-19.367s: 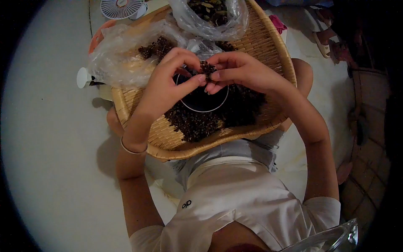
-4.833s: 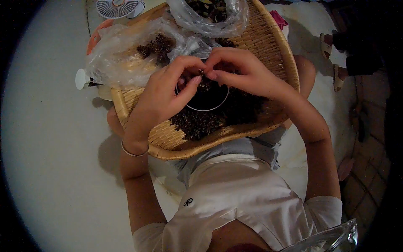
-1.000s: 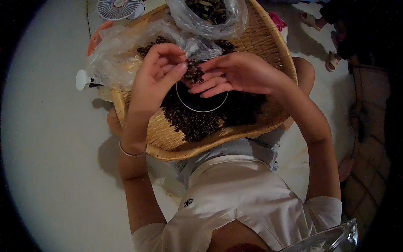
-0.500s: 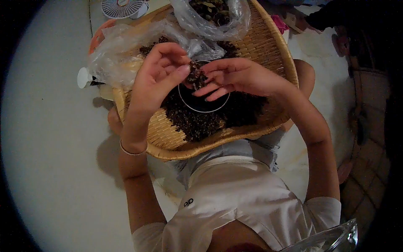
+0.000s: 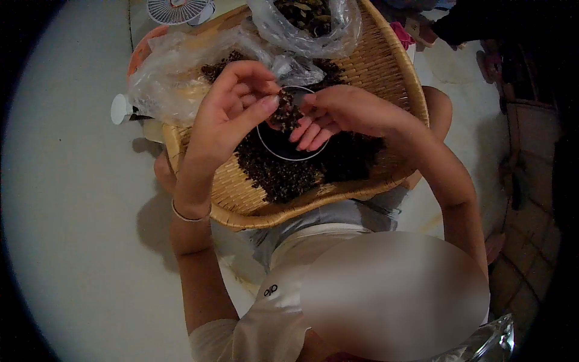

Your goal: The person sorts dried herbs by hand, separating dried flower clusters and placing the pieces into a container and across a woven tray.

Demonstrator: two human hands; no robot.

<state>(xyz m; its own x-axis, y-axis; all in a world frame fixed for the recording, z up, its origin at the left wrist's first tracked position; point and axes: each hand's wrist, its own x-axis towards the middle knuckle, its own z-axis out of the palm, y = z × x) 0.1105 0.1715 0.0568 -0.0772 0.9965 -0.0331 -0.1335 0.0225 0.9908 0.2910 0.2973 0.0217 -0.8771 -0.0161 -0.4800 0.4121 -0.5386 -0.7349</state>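
My left hand [image 5: 241, 114] pinches a small dark, crumbly cluster [image 5: 285, 113] between thumb and fingers. To its right, my right hand [image 5: 338, 117] has its thumb and fingers apart, with fingertips beside the cluster; nothing shows gripped in it. Both hands are above a dark round bowl [image 5: 292, 159] with a thin pale rim. The bowl sits among dark dried clusters [image 5: 280, 181] on a woven basket tray [image 5: 386, 66] that rests on my lap.
On the tray's far side lie a clear plastic bag [image 5: 172, 84] and another bag [image 5: 347, 30] holding dark leafy matter. A small white fan [image 5: 177, 9], an orange rim [image 5: 143, 51] and a white disc [image 5: 120, 109] are beyond the tray's left. A person's foot [image 5: 422, 31] shows at upper right.
My right hand's fingers have curled downward and moved slightly away from the cluster, while my left hand keeps its pinch. The other person's feet have shifted at the upper right.
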